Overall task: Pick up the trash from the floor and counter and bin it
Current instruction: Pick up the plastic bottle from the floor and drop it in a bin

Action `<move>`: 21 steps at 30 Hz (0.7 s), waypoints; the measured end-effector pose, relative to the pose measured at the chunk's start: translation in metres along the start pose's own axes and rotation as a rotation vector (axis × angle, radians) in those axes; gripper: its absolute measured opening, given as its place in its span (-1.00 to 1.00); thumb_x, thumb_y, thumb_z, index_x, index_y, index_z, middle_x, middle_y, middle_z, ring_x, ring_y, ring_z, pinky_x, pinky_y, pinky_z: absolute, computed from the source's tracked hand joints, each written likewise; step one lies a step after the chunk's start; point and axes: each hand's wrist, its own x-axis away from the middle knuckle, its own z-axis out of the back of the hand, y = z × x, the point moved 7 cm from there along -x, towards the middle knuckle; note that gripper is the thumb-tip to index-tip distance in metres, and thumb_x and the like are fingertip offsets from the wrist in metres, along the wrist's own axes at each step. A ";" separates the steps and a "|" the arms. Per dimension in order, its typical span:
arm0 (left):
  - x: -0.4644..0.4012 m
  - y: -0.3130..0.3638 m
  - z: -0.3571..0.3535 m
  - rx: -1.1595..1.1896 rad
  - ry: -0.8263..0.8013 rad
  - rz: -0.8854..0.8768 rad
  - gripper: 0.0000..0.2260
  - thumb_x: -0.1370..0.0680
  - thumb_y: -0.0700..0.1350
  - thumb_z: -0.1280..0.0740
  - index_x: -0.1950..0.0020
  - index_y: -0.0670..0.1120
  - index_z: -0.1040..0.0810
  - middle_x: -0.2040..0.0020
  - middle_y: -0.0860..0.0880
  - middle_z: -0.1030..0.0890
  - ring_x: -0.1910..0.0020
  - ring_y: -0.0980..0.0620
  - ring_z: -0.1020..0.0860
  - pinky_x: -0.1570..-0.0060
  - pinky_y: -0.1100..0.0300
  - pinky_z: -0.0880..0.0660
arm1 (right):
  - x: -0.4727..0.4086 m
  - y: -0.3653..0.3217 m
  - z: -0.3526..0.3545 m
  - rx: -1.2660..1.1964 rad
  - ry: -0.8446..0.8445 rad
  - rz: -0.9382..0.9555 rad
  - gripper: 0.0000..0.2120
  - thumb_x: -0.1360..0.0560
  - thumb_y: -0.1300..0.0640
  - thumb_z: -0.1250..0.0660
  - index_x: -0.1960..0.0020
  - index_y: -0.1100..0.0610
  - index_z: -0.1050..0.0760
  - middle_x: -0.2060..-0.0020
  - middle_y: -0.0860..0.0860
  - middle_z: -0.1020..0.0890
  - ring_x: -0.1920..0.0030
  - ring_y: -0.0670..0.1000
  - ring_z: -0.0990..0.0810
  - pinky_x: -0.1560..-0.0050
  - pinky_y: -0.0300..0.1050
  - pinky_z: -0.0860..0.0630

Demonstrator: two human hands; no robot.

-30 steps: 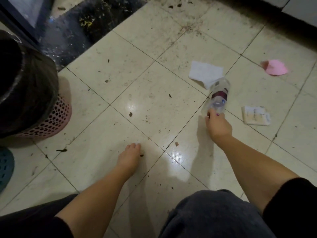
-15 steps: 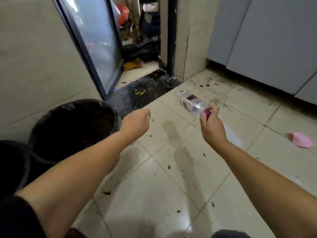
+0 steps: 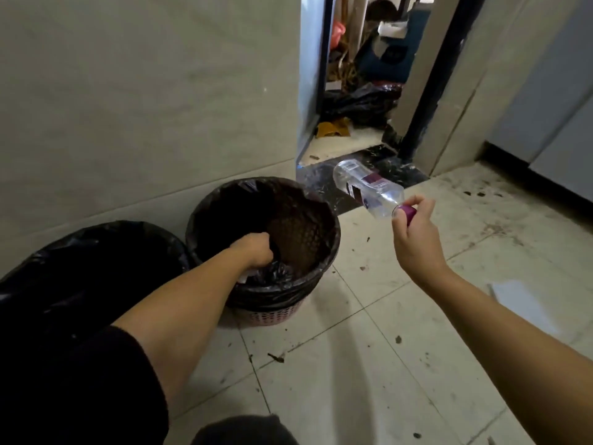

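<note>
Head view: right hand [image 3: 414, 239] pinches a clear bottle [image 3: 369, 187] by its purple cap, at 2 o'clock off the lined bin [image 3: 321, 293]. Left hand [image 3: 256, 250], clenched, grips the liner. Tossed from there, the bottle could miss the bin's opening.

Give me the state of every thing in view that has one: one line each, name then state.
plastic bottle: capped, looks empty, held in the air by its cap end, lying nearly level.
right hand: closed on the bottle's purple cap.
left hand: fisted, reaching down inside the pink bin.
pink bin: open, lined with a black bag.
second bin: open, black bag, contents too dark to tell.
white paper: lying flat on the floor.
</note>
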 end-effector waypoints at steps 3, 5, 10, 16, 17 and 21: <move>-0.003 0.003 -0.039 -0.111 -0.302 -0.056 -0.59 -0.55 -0.04 -0.23 -0.34 -0.22 -0.40 -0.33 -0.24 -0.48 -0.25 -0.22 -0.49 -0.22 0.02 -0.43 | 0.005 0.002 -0.013 0.017 0.002 -0.014 -0.83 -0.62 0.07 -0.03 -0.18 0.07 -0.18 0.39 0.03 -0.44 0.43 0.03 -0.43 0.45 -0.06 -0.36; -0.004 0.003 -0.044 -0.119 -0.345 -0.085 -0.62 -0.55 -0.02 -0.24 -0.27 -0.24 -0.47 -0.28 -0.23 -0.52 -0.20 -0.20 -0.52 -0.15 0.04 -0.44 | 0.006 0.000 -0.019 0.028 -0.002 -0.008 -0.86 -0.62 0.06 -0.03 -0.17 0.04 -0.17 0.37 0.04 -0.45 0.41 0.06 -0.45 0.41 0.00 -0.42; 0.005 -0.012 0.011 -0.015 -0.042 -0.067 -0.70 -0.55 -0.04 -0.24 -0.20 -0.15 -0.52 -0.21 -0.19 -0.57 -0.14 -0.18 -0.54 -0.11 0.02 -0.50 | 0.001 -0.028 -0.022 -0.062 0.007 0.064 -0.84 -0.63 0.10 -0.03 -0.18 0.10 -0.19 0.36 -0.02 -0.42 0.42 0.03 -0.43 0.38 0.07 -0.46; 0.087 -0.036 0.078 -0.046 0.373 -0.106 -0.62 -0.59 -0.05 -0.16 -0.40 -0.10 -0.34 -0.32 -0.16 -0.43 -0.29 -0.17 -0.42 -0.19 -0.04 -0.48 | 0.009 -0.110 -0.034 -0.195 -0.135 0.305 -0.79 -0.62 0.13 -0.07 -0.19 0.21 -0.23 0.31 -0.11 -0.40 0.36 -0.03 -0.45 0.31 0.06 -0.45; 0.104 -0.043 0.079 -0.074 0.418 -0.099 -0.58 -0.59 -0.03 -0.17 -0.44 -0.09 -0.29 -0.35 -0.16 -0.41 -0.33 -0.16 -0.39 -0.24 -0.05 -0.45 | 0.011 -0.129 -0.040 -0.200 -0.186 0.357 -0.77 -0.61 0.11 -0.07 -0.20 0.21 -0.23 0.31 -0.10 -0.40 0.34 0.00 -0.47 0.29 0.06 -0.45; 0.175 -0.085 0.055 -0.002 0.461 0.076 -0.51 -0.60 0.07 -0.14 -0.49 -0.06 -0.19 -0.42 -0.13 -0.35 -0.39 -0.15 -0.34 -0.32 -0.06 -0.41 | 0.035 -0.193 -0.081 -0.215 -0.397 0.507 -0.78 -0.61 0.13 -0.09 -0.20 0.21 -0.24 0.25 0.00 -0.48 0.35 -0.03 -0.47 0.26 -0.06 -0.38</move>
